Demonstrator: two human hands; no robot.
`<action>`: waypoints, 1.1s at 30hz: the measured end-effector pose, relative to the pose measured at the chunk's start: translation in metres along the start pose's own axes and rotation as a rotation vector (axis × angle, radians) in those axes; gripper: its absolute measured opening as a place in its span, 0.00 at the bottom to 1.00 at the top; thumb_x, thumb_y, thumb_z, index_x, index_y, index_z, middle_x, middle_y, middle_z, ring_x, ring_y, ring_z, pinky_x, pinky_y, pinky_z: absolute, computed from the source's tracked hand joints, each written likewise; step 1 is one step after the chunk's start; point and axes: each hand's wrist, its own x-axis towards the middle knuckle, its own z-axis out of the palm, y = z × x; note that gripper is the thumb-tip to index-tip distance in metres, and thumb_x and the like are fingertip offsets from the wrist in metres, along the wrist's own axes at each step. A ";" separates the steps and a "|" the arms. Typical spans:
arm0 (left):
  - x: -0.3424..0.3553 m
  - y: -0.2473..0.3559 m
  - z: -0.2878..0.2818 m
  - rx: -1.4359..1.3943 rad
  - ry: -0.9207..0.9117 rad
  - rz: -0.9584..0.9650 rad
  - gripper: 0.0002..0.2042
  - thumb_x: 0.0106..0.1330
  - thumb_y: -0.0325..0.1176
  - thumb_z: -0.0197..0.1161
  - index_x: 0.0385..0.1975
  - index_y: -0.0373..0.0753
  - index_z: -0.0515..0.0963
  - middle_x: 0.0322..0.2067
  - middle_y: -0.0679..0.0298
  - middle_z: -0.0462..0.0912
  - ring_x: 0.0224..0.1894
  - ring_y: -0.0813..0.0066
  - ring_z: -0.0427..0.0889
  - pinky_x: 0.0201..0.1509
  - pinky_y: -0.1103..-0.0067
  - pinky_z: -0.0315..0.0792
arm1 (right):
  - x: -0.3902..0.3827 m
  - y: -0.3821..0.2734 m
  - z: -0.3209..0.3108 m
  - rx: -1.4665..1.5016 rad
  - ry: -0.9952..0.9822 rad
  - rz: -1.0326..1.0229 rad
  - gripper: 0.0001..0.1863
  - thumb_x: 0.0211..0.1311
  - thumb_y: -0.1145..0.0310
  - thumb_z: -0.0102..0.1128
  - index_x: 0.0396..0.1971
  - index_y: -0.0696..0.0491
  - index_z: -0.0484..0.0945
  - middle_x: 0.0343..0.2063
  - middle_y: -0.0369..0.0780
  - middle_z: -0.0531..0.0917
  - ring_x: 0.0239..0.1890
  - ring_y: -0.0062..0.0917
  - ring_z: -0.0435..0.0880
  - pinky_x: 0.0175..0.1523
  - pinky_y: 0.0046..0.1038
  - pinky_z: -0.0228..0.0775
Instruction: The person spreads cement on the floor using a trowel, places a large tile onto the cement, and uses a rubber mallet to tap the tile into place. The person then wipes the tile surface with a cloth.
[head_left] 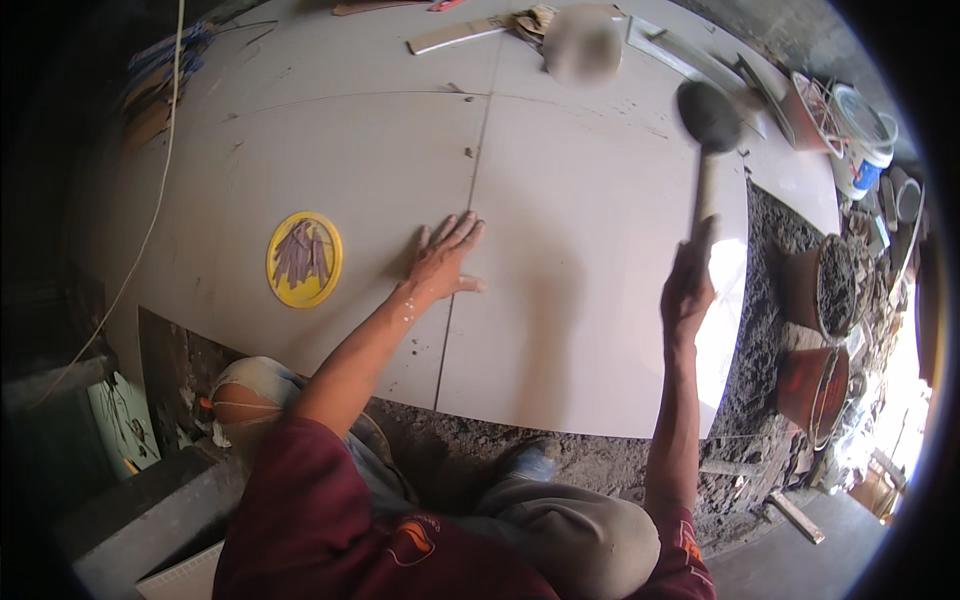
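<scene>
Large pale floor tiles spread out in front of me, with a dark seam running between them. My left hand lies on the tiles with its fingers spread, reaching over that seam. In my right hand is the handle of a rubber mallet, its black head raised above the right-hand tile and slightly blurred. A round yellow lid rests on the tile left of my left hand. Thin brownish-purple strips are piled on it.
Wet grey mortar borders the tiles to the right and near my knees. Buckets of mortar, one dark and one red, stand there. A white bucket is farther back. A pale cable hangs at left. A blurred round object appears at the far side.
</scene>
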 end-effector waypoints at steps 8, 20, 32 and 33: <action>-0.032 -0.023 -0.001 0.044 -0.058 0.091 0.59 0.44 0.49 0.81 0.77 0.47 0.50 0.79 0.63 0.45 0.80 0.54 0.44 0.77 0.46 0.48 | -0.006 -0.040 0.001 0.451 -0.161 0.602 0.34 0.80 0.55 0.47 0.77 0.49 0.50 0.14 0.28 0.66 0.12 0.11 0.64 0.14 0.18 0.56; -0.027 -0.024 0.012 0.181 -0.070 0.053 0.61 0.43 0.60 0.79 0.77 0.51 0.49 0.79 0.72 0.42 0.80 0.63 0.42 0.79 0.46 0.47 | -0.030 -0.028 0.041 0.368 -0.333 0.578 0.30 0.78 0.57 0.52 0.73 0.54 0.61 0.18 0.31 0.71 0.15 0.12 0.66 0.17 0.20 0.61; -0.040 -0.043 0.051 0.196 -0.060 0.215 0.67 0.35 0.63 0.81 0.78 0.49 0.49 0.80 0.62 0.41 0.81 0.53 0.34 0.75 0.38 0.40 | -0.024 -0.096 0.001 0.259 -0.295 0.575 0.30 0.81 0.54 0.43 0.77 0.48 0.55 0.12 0.30 0.63 0.12 0.11 0.58 0.17 0.18 0.54; -0.049 -0.044 0.055 0.249 -0.054 0.239 0.68 0.34 0.63 0.81 0.78 0.48 0.47 0.80 0.63 0.39 0.81 0.53 0.33 0.76 0.39 0.38 | -0.017 -0.103 -0.010 0.346 -0.209 0.565 0.30 0.81 0.55 0.44 0.77 0.46 0.55 0.13 0.29 0.61 0.12 0.11 0.57 0.18 0.19 0.52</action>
